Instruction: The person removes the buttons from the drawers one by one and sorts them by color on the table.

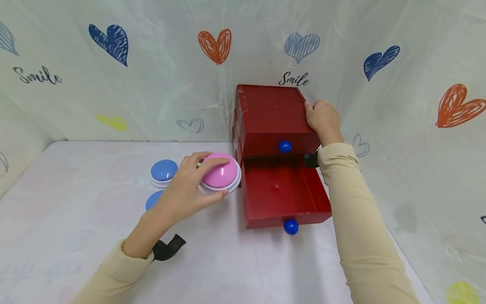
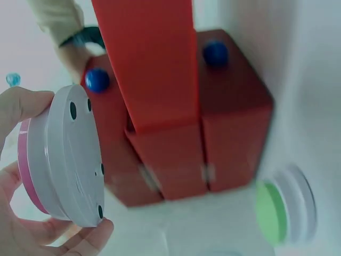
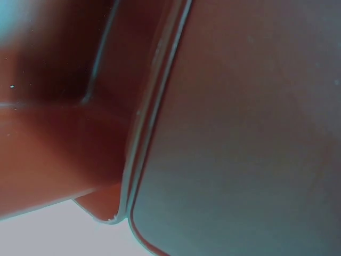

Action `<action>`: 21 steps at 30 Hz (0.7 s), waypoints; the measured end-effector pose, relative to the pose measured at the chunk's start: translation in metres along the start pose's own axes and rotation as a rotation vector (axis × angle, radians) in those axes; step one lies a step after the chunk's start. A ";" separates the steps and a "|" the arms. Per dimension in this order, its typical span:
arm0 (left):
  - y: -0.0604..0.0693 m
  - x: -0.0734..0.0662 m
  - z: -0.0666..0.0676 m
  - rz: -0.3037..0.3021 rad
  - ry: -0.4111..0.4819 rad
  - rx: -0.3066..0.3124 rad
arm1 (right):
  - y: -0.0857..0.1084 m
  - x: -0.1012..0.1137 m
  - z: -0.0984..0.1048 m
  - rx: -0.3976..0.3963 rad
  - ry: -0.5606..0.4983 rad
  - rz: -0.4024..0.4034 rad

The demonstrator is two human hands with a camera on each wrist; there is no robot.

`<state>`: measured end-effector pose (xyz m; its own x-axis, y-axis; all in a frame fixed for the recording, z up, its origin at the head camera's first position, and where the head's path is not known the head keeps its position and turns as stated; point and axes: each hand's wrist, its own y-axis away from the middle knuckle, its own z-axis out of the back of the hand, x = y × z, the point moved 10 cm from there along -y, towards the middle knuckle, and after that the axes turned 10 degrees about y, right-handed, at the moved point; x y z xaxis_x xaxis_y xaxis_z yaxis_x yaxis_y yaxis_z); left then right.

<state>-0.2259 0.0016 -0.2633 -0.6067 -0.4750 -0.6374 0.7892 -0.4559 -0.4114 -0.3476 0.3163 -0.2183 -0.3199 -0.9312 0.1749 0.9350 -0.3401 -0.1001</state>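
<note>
Red drawer (image 1: pixel 275 198) stands open — left hand (image 1: pixel 186 185) holds pink button (image 1: pixel 222 176).

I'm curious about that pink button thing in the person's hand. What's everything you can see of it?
The pink button is round, with a smooth, glossy dome on a wider white base; both look like plastic. Its pale, flat underside shows four dark spots. It is held tilted, off the table, dome toward the head camera. The left hand grips it between thumb and fingers, one finger lying across the dome. In the head view it appears just left of the red open drawer.
</note>
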 end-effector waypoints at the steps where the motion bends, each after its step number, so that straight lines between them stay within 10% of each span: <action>1: 0.004 0.005 0.006 0.008 -0.007 -0.008 | 0.000 0.000 0.000 -0.001 -0.001 0.002; 21: 0.056 0.059 0.090 0.130 -0.057 -0.193 | 0.002 0.001 0.000 -0.006 -0.014 0.002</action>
<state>-0.2255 -0.1195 -0.2653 -0.4988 -0.5648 -0.6574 0.8614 -0.2387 -0.4485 -0.3462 0.3144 -0.2183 -0.3160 -0.9299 0.1880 0.9347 -0.3392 -0.1064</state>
